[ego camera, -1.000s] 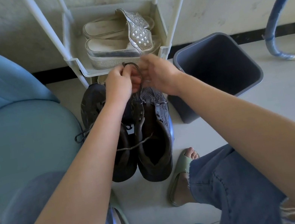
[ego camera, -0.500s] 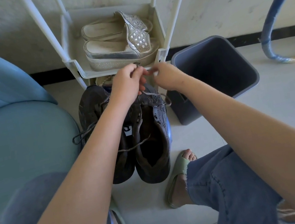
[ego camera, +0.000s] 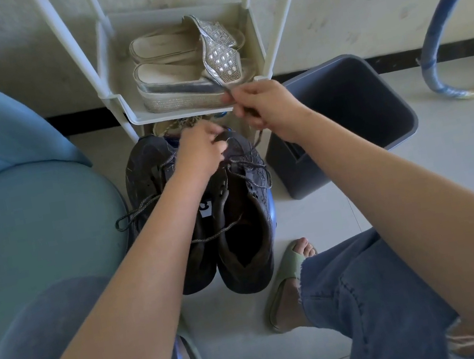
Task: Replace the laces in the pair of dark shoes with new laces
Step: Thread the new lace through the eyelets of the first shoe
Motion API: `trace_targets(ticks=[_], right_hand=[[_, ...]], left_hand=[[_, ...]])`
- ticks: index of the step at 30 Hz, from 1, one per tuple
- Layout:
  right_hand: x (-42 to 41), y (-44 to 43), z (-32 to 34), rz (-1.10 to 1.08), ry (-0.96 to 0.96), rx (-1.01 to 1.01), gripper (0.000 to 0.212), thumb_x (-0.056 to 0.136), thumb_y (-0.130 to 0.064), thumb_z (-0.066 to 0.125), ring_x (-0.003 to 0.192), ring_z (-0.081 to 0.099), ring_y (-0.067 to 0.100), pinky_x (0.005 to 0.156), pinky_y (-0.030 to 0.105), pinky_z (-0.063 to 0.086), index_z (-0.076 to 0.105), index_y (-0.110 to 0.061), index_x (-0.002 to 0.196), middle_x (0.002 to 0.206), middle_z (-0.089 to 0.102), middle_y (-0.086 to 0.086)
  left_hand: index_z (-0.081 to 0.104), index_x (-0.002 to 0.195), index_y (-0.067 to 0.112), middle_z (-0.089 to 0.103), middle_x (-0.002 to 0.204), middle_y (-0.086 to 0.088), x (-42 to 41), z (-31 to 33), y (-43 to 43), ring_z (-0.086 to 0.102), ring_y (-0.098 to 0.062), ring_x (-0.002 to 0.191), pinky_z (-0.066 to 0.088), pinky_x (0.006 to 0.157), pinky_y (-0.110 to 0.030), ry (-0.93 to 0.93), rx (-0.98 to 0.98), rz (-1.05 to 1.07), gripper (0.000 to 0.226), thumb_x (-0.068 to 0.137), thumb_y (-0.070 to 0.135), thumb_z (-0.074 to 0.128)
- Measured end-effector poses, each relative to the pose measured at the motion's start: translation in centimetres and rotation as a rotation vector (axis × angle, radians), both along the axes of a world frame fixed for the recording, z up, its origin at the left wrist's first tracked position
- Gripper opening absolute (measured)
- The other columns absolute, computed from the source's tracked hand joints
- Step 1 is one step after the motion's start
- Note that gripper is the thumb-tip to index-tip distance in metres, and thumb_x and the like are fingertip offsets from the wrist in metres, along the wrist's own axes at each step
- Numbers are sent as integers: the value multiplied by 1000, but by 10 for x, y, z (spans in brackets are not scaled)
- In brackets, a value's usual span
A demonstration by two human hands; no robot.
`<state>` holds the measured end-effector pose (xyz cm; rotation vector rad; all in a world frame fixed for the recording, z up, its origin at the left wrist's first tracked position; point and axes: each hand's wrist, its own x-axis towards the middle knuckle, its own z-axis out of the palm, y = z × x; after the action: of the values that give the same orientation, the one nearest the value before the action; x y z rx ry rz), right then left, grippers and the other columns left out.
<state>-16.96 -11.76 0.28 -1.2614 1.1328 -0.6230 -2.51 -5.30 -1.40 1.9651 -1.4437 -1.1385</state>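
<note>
The right hand [ego camera: 263, 105] is up in front of the white shelf [ego camera: 121, 103]. Its grip is pinched tight on a lace [ego camera: 256, 141]. The thumb and first finger squeeze the thin tip, and the other fingers are curled in. The lace is a round cord, grey with tiny speckles. It runs down from that hand to the front of the dark shoes [ego camera: 251, 275].

The left hand [ego camera: 202, 150] is low, right on the toe end of the shoe nearer the bin. Its grip is closed too, with the fingers curled on a bit of lace by the lace holes (the fingertips are partly hidden, so just how they hold it is hard to see).

The two shoes stand side by side on the pale floor [ego camera: 391, 199], touching, with their open tops toward the person. They look like rough, scuffed brown-black leather. Loose lace lies across them and loops off the far side.

On the shelf sit sparkly sandals [ego camera: 179, 72] with thick woven soles. A smooth grey bin [ego camera: 348, 134] stands tilted just beside the shoes. A soft blue seat [ego camera: 25, 223] is on the other side.
</note>
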Motion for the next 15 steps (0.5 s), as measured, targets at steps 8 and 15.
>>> trace_targets(ticks=[8, 15], right_hand=[[6, 9, -2, 296, 360, -106, 18, 96, -25, 57, 33, 35, 7, 37, 14, 30, 63, -9, 91, 43, 56, -4], [3, 11, -4, 373, 563, -90, 19, 99, -22, 50, 43, 62, 11, 41, 18, 45, 57, -5, 92, 61, 66, 4]], left_hand=[[56, 126, 2, 62, 123, -14, 1, -13, -2, 61, -24, 106, 50, 86, -31, 15, 238, 49, 32, 95, 8, 50], [60, 80, 6, 65, 73, -7, 5, 11, -4, 64, -12, 64, 58, 61, -20, 728, 114, 413, 23, 98, 13, 48]])
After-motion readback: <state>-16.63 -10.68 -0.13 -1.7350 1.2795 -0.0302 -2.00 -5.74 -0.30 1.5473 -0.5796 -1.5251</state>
